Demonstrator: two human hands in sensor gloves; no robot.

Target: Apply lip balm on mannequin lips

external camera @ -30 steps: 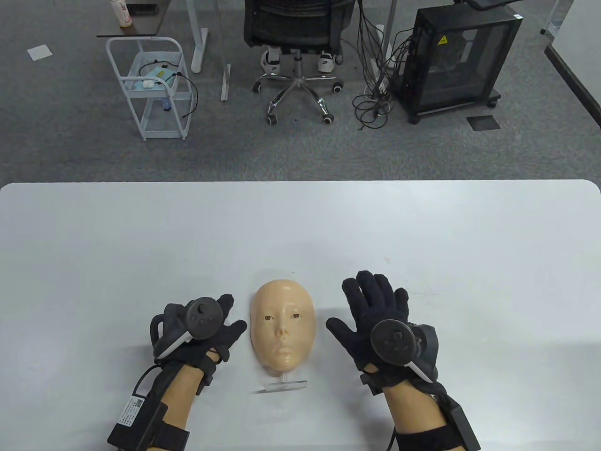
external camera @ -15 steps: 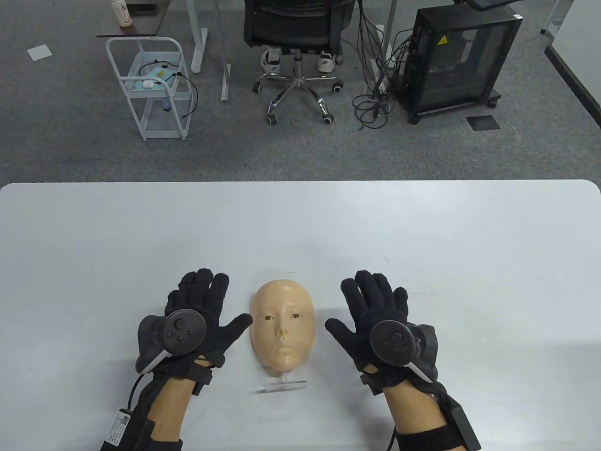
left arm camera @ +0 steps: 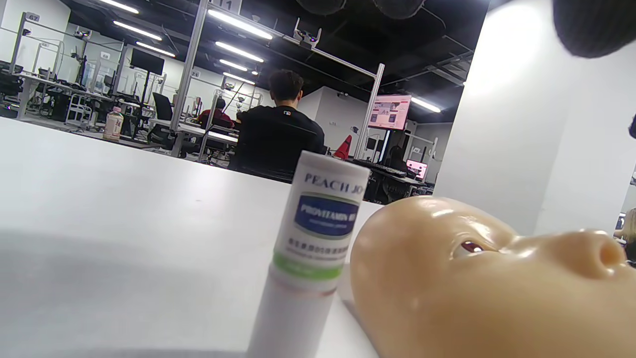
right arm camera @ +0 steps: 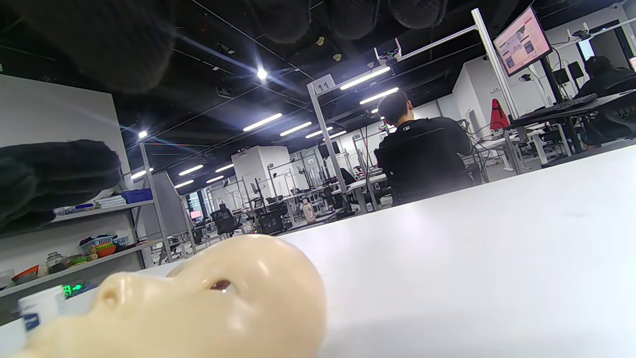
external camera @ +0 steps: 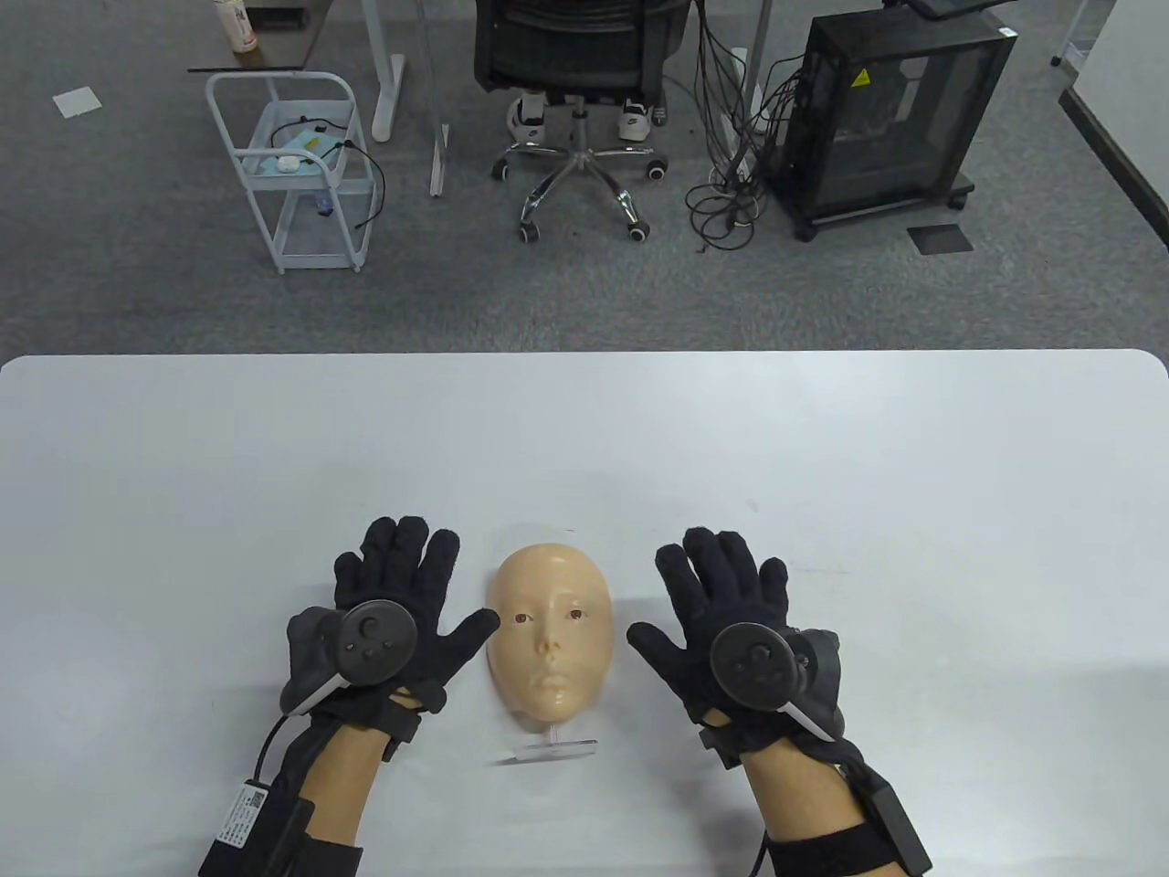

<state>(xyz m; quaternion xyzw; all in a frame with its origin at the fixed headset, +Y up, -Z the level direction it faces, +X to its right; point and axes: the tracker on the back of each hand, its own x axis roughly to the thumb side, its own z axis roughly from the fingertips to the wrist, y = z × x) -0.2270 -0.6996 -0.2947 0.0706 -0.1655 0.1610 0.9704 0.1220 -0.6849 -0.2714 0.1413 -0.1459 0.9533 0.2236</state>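
Note:
The mannequin face (external camera: 548, 630) lies face up on a clear stand (external camera: 548, 749) at the table's near middle, lips (external camera: 551, 685) toward me. My left hand (external camera: 402, 594) is spread flat and open just left of it, my right hand (external camera: 721, 603) spread flat and open just right of it. Neither holds anything. The white lip balm tube (left arm camera: 310, 248) stands upright and capped on the table beside the face's forehead (left arm camera: 447, 278), below my left hand; no finger touches it. It is hidden in the table view. Its cap shows past the face (right arm camera: 198, 303) in the right wrist view (right arm camera: 37, 308).
The white table (external camera: 822, 457) stretches wide beyond and beside both hands. Past its far edge are an office chair (external camera: 580, 55), a white cart (external camera: 292, 174) and a black cabinet (external camera: 886, 110) on the floor.
My left hand uncurled from a loose fist into a flat spread hand, fingers now pointing away. My right hand shifted slightly left. The face has not moved.

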